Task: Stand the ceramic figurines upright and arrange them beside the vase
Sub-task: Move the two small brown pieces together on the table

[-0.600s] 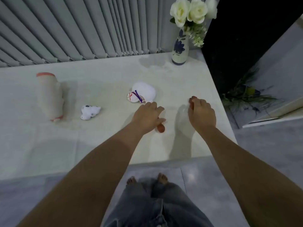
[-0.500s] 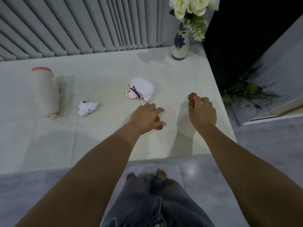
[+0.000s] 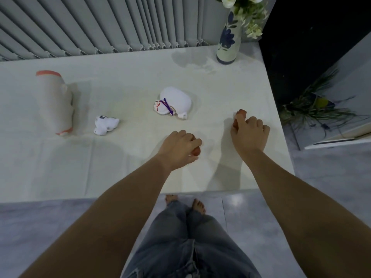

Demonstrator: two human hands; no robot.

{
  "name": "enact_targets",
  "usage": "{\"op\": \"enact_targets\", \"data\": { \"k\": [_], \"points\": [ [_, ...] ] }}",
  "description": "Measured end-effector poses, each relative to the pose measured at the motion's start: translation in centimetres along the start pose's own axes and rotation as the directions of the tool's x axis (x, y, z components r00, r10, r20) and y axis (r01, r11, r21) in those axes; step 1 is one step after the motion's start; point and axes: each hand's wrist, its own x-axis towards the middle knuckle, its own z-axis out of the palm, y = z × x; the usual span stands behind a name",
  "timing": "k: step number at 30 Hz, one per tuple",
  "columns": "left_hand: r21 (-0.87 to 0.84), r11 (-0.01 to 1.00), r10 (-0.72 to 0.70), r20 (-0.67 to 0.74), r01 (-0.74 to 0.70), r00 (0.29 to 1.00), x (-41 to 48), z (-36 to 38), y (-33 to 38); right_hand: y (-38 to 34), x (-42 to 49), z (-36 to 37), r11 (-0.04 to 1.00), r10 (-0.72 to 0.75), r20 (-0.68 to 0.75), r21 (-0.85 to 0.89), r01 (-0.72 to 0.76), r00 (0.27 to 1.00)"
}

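From my head camera, I am looking down at a pale cream table (image 3: 124, 77) with grey vertical blinds (image 3: 100, 23) behind it. My left hand (image 3: 178, 150) is curling over a small reddish-orange piece (image 3: 196, 151) near the table's front edge, fingers closed on it, though most of it is hidden under my palm. My right hand (image 3: 250, 133), well apart from the left, is pinching another reddish-orange piece (image 3: 240, 113) between fingertips. Three ceramic figurines are lying on their sides: a tall cream cylindrical figurine with an orange rim (image 3: 55, 101) at the left, a small white animal figurine (image 3: 105, 124) just beside it, and a round white figurine with a purple cord (image 3: 173, 102) in the middle. The white vase painted with blue flowers (image 3: 228, 44), holding white blooms, is standing upright at the far right corner, well apart from all three.
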Motion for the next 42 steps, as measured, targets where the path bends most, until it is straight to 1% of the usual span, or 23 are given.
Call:
{"op": "enact_targets", "data": {
  "k": [3,6,8,10,12,14,16,17,20,23,25,27,28,29,31,33,35,38,40,42],
  "points": [
    [-0.047,0.999,0.027,0.003,-0.027,1.000,0.2,0.1,-0.3,-0.4,0.2,-0.5,0.999,-0.009,-0.049,0.044,0.011,0.999],
    [-0.135,0.990,0.039,-0.026,-0.042,0.999,0.5,-0.3,-0.7,-1.1,0.8,-1.3,0.988,-0.001,-0.065,0.155,0.011,0.998],
    [-0.211,0.977,-0.010,-0.036,0.002,0.999,0.7,-0.7,-0.9,-1.5,1.3,-1.7,0.973,0.015,-0.064,0.232,0.000,0.998],
    [-0.305,0.949,-0.088,-0.029,0.075,0.996,1.2,-1.4,-1.0,-1.9,2.0,-1.9,0.946,0.046,-0.021,0.322,-0.036,0.999],
    [-0.460,0.870,-0.211,-0.023,0.177,0.977,1.9,-2.1,-1.1,-2.1,2.5,-2.0,0.920,0.061,0.033,0.385,-0.069,0.998],
    [-0.625,0.725,-0.332,0.051,0.289,0.942,2.9,-2.9,-1.3,-2.2,2.8,-2.2,0.904,0.053,0.074,0.419,-0.079,0.996],
    [-0.727,0.585,-0.379,0.146,0.359,0.914,3.8,-3.3,-1.7,-2.3,2.8,-2.3,0.892,0.034,0.118,0.445,-0.083,0.992],
    [-0.749,0.547,-0.379,0.177,0.374,0.908,4.3,-3.4,-1.9,-2.4,2.8,-2.2,0.890,0.019,0.135,0.449,-0.078,0.991],
    [-0.750,0.527,-0.360,0.229,0.400,0.904,5.2,-3.1,-2.3,-2.6,2.5,-1.7,0.918,-0.056,0.132,0.396,-0.001,0.990],
    [-0.782,0.472,-0.367,0.245,0.406,0.897,5.9,-2.5,-2.7,-2.6,2.2,-1.5,0.936,-0.124,0.100,0.343,0.083,0.987],
    [-0.799,0.441,-0.366,0.254,0.408,0.895,6.1,-2.3,-3.1,-2.6,1.9,-1.4,0.941,-0.154,0.099,0.317,0.116,0.983],
    [-0.808,0.428,-0.362,0.256,0.404,0.896,6.1,-2.2,-3.3,-2.5,1.6,-1.3,0.939,-0.159,0.107,0.324,0.116,0.981],
    [-0.804,0.440,-0.359,0.251,0.400,0.899,6.1,-2.3,-3.5,-2.5,1.4,-1.2,0.937,-0.152,0.113,0.333,0.107,0.982],
    [-0.789,0.473,-0.350,0.241,0.393,0.905,6.1,-2.4,-3.6,-2.4,1.2,-1.0,0.936,-0.146,0.115,0.338,0.100,0.983],
    [-0.720,0.602,-0.308,0.189,0.345,0.932,6.0,-2.4,-4.0,-2.3,0.8,-1.0,0.940,-0.134,0.121,0.331,0.087,0.984],
    [-0.606,0.748,-0.267,0.102,0.273,0.958,5.9,-2.3,-4.2,-2.1,0.7,-1.0,0.947,-0.128,0.135,0.312,0.081,0.982],
    [-0.482,0.846,-0.259,0.004,0.229,0.966,5.8,-2.1,-4.2,-1.9,0.7,-1.1,0.949,-0.128,0.126,0.305,0.084,0.984],
    [-0.342,0.919,-0.243,-0.097,0.197,0.965,5.9,-1.9,-4.0,-1.7,0.7,-1.1,0.950,-0.133,0.088,0.296,0.101,0.987],
    [-0.282,0.942,-0.218,-0.108,0.180,0.970,6.1,-1.9,-3.8,-1.6,0.8,-1.1,0.950,-0.133,0.062,0.293,0.109,0.989],
    [-0.251,0.952,-0.206,-0.111,0.174,0.972,6.2,-1.9,-3.7,-1.5,1.1,-1.2,0.935,-0.134,0.050,0.337,0.110,0.990]
  ]
}}
